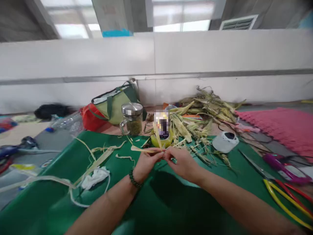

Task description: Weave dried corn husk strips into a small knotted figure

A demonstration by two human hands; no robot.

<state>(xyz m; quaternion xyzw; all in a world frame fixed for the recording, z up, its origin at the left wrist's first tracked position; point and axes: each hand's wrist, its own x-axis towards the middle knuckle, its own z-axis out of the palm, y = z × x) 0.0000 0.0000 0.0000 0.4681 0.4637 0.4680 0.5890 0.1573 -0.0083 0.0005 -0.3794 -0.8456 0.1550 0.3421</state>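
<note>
Pale strip (140, 149): end hidden among fingers (158, 157).
Phone screen (164, 126): pixelated, 12 o'clock of fingers.
Scissors (268, 176): handles cropped, 4 o'clock.
Pink cloth (281, 129): cropped, 3 o'clock.

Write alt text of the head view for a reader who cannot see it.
A person's left hand and right hand pinch pale strips together over a green mat. Beyond are a lidded glass jar and heaped husks; scissors lie at right.

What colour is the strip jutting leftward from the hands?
The strip is pale yellow, seen best in the head view.
</note>
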